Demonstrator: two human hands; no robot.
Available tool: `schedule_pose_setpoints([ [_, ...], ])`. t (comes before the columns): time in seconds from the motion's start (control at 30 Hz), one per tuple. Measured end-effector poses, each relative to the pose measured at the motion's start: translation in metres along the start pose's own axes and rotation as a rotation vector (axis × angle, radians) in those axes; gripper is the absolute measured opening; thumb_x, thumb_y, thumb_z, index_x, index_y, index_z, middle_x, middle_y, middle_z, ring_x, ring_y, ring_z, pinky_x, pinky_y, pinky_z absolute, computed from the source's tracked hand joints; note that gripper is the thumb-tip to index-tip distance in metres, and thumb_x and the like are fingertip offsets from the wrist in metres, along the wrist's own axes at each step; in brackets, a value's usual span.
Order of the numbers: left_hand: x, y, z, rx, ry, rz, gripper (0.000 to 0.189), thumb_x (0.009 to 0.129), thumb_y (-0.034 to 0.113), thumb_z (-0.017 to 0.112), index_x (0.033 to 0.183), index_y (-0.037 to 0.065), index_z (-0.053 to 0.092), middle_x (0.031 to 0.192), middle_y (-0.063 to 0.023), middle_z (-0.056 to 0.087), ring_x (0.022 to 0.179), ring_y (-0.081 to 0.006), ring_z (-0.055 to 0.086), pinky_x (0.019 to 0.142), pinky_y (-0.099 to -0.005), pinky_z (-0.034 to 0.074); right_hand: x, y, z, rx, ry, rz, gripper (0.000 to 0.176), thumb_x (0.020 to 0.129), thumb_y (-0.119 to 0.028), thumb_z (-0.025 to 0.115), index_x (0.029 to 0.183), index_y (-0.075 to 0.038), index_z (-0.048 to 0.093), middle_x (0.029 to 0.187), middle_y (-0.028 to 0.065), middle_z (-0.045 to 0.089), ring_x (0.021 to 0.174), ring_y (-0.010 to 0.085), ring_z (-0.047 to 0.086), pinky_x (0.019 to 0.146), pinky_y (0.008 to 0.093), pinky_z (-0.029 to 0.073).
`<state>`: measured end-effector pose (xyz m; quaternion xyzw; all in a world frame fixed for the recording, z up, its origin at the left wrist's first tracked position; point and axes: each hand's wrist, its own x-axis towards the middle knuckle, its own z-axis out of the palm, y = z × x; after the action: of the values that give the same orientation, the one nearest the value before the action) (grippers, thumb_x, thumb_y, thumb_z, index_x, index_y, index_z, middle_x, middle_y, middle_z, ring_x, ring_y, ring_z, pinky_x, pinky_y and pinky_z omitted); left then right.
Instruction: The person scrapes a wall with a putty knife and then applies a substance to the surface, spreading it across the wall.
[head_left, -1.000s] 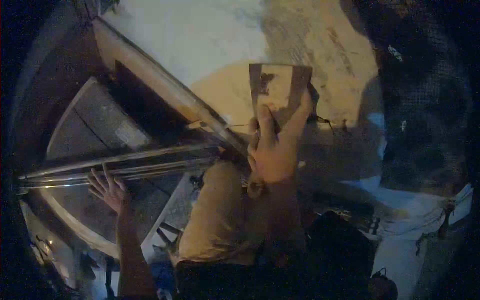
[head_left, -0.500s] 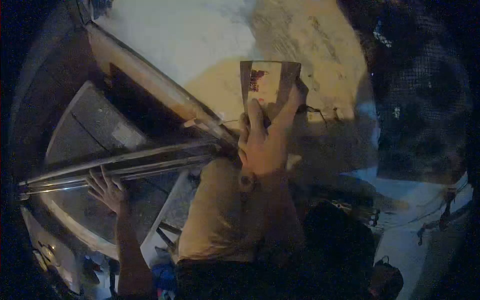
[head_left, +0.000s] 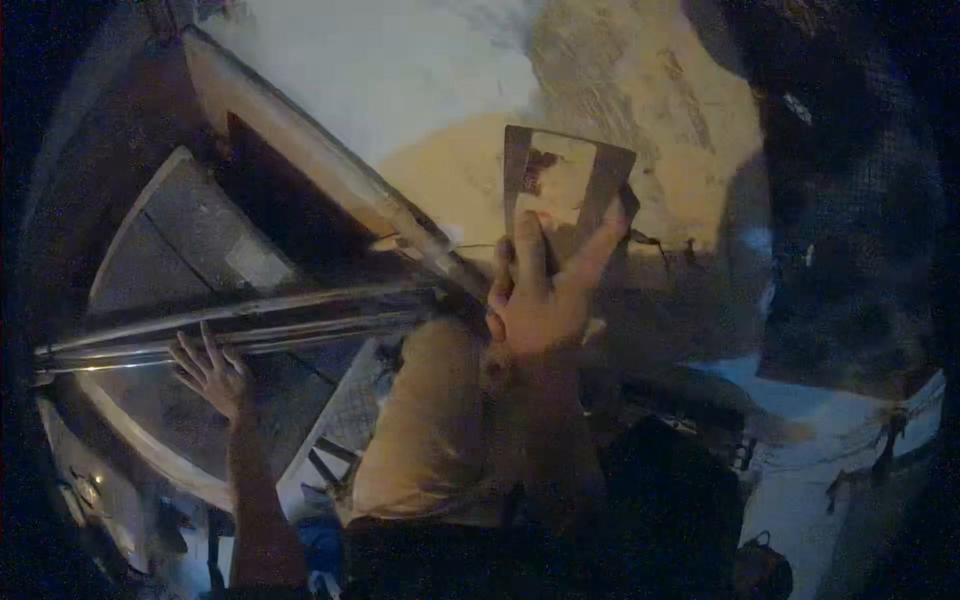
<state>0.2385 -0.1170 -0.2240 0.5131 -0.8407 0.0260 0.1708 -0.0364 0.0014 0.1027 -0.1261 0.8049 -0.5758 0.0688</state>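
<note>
My right hand (head_left: 548,300) is raised above my lap, fingers closed around the lower part of a box-like pack (head_left: 576,185). The pack has dark sides and a pale label with dark and reddish print, blurred here. It leans a little to the right, and my palm side of the grip is hidden. Over on the left, my left hand (head_left: 212,378) has its fingers spread, the tips right at a set of long shiny metal rails (head_left: 270,322). Nothing shows in that hand.
Below the rails lies a dark rounded panel (head_left: 200,440) with a light rim. A long wooden-edged board (head_left: 310,135) slants across the upper left. My tan-clad leg (head_left: 425,420) fills the lower middle. Patchy yellowish ground (head_left: 690,130) lies beyond the pack.
My right hand and the pack have shifted slightly to the right, and the pack has tilted clockwise. My left hand stays spread at the rails. The view has shifted slightly.
</note>
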Motion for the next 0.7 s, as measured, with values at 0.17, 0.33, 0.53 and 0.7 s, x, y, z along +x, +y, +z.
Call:
schedule_pose_setpoints([
  [0.17, -0.001, 0.0, -0.001, 0.004, -0.02, 0.01, 0.051, 0.099, 0.041, 0.024, 0.147, 0.026, 0.033, 0.156, -0.0094, 0.019, 0.145, -0.0354, 0.012, 0.114, -0.0582, 0.008, -0.001, -0.018, 0.011, -0.022, -0.011, -0.023, 0.063, 0.094, -0.008, 0.053, 0.143, -0.011, 0.013, 0.085, 0.0073, 0.053, 0.056, 0.0101, 0.049, 0.043, 0.0225, 0.038],
  [0.33, 0.001, 0.004, -0.005, -0.029, 0.012, 0.01, 0.05, 0.099, 0.042, 0.024, 0.147, 0.027, 0.033, 0.157, -0.0098, 0.018, 0.145, -0.0351, 0.012, 0.113, -0.0599, 0.008, -0.001, -0.03, 0.007, -0.054, -0.047, 0.038, 0.065, 0.094, -0.006, 0.052, 0.144, -0.014, 0.012, 0.087, 0.0081, 0.054, 0.054, 0.0105, 0.048, 0.041, 0.0236, 0.039],
  [0.53, 0.002, 0.001, -0.001, -0.029, 0.004, -0.002, 0.051, 0.099, 0.045, 0.022, 0.147, 0.028, 0.033, 0.156, -0.0111, 0.02, 0.144, -0.0354, 0.014, 0.113, -0.0605, 0.008, 0.01, 0.0, 0.003, -0.144, -0.048, -0.192, 0.065, 0.094, -0.008, 0.053, 0.144, -0.014, 0.012, 0.083, 0.0098, 0.053, 0.054, 0.0121, 0.048, 0.043, 0.0228, 0.041],
  [0.7, 0.003, 0.004, -0.004, -0.001, 0.06, 0.034, 0.051, 0.099, 0.038, 0.026, 0.149, 0.027, 0.029, 0.157, -0.0091, 0.018, 0.145, -0.0341, 0.013, 0.113, -0.0568, 0.013, 0.004, 0.003, 0.003, -0.151, 0.002, -0.183, 0.067, 0.092, -0.007, 0.055, 0.144, -0.013, 0.013, 0.088, 0.0084, 0.053, 0.061, 0.0109, 0.052, 0.042, 0.0226, 0.04],
])
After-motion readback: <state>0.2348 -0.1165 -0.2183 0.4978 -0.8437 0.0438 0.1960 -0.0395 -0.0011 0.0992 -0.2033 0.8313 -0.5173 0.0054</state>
